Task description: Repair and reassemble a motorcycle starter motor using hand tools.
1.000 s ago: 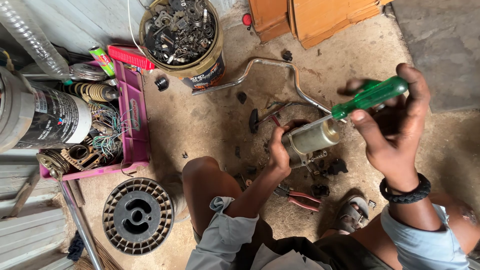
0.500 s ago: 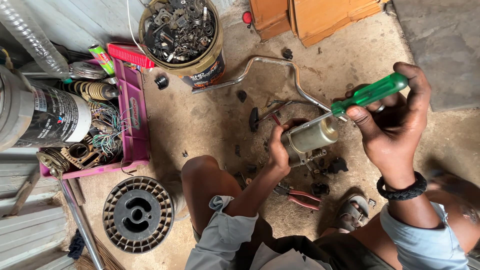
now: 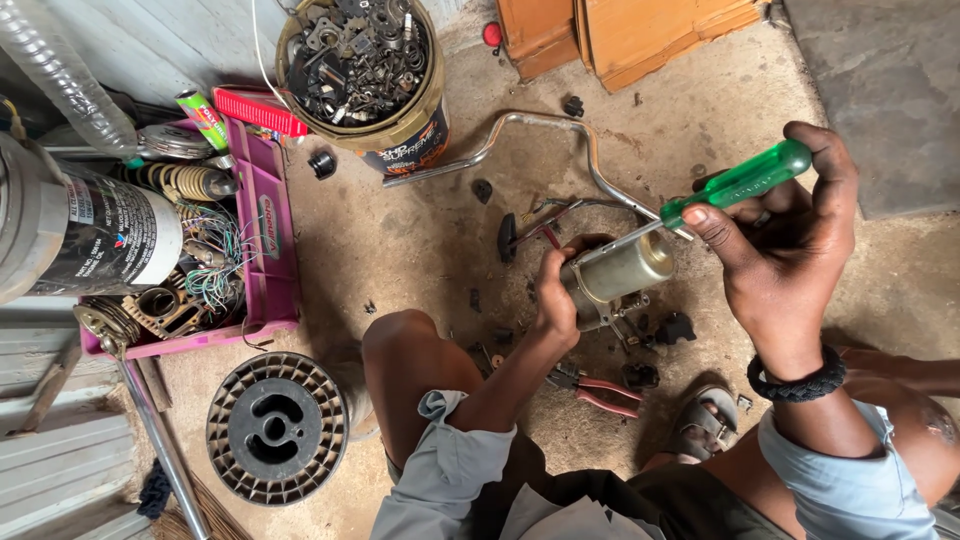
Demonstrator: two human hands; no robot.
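Barely shifted, the right hand point(image 3: 790, 250) grips the screwdriver point(image 3: 735, 185), left hand point(image 3: 555, 300) clasping the motor point(image 3: 620, 270), seemingly heavy, rigid, smooth-cased, best held round its body.

Screwdriver point(image 3: 735, 185) handle is a see-through bright green, shaft plain silver. The little motor point(image 3: 618, 272) is pale brassy-silver with a darker grey end. Pliers point(image 3: 598, 390) on the floor have pinkish-red grips. Tray point(image 3: 268, 250) is hot pink, stuffed with green, white and blue wires point(image 3: 212, 268). Bucket point(image 3: 400, 135) is tan-gold with a dark band, full of rusty grey-black bits. Spool point(image 3: 277, 427) is black. Wristband point(image 3: 797, 382) black and braided, sleeves light grey-blue. Floor point(image 3: 420, 240) is dusty tan.
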